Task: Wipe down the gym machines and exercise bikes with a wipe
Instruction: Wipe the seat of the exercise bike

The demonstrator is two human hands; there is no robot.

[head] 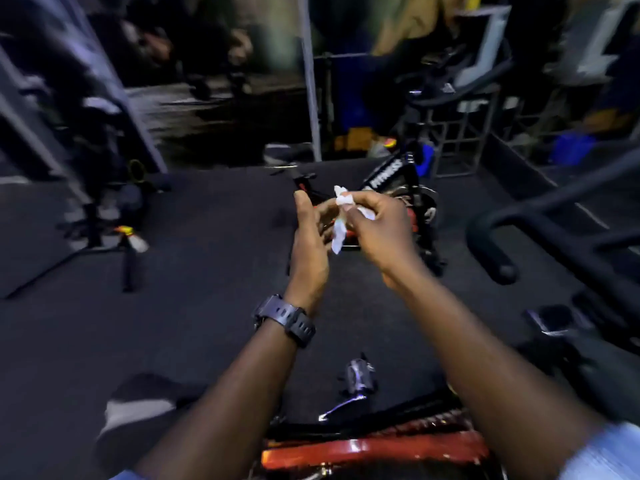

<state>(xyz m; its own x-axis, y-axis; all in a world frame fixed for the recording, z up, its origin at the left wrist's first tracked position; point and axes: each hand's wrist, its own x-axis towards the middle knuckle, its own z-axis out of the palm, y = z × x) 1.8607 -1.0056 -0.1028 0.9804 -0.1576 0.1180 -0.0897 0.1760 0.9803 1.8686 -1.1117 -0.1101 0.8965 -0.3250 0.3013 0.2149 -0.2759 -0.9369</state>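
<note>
Wipe (341,216): a white, crumpled strip held up in front of the person, hanging with its long axis roughly top to bottom; upper end bunched, lower end dangling free.
Right hand (377,226): just right of the wipe, its fingers (358,202) curled and pinching the bunched upper part.
Left hand (310,237): just left of the wipe, palm turned toward it, fingers loosely extended; whether they touch the wipe I cannot tell, since the frame is motion-blurred.
Nearer hand: the right one already has the wipe; the left would only need a short move inward to take the loose end.
Exercise bike (401,188): black and red, beyond and below the wipe, partly hidden behind both hands.
Red frame (374,448): well below the wipe, at the bottom edge, between the forearms.
Step, as I judge it: refolding or straightening the wipe before the next surface.
Watch (285,318): on the left wrist.
</note>
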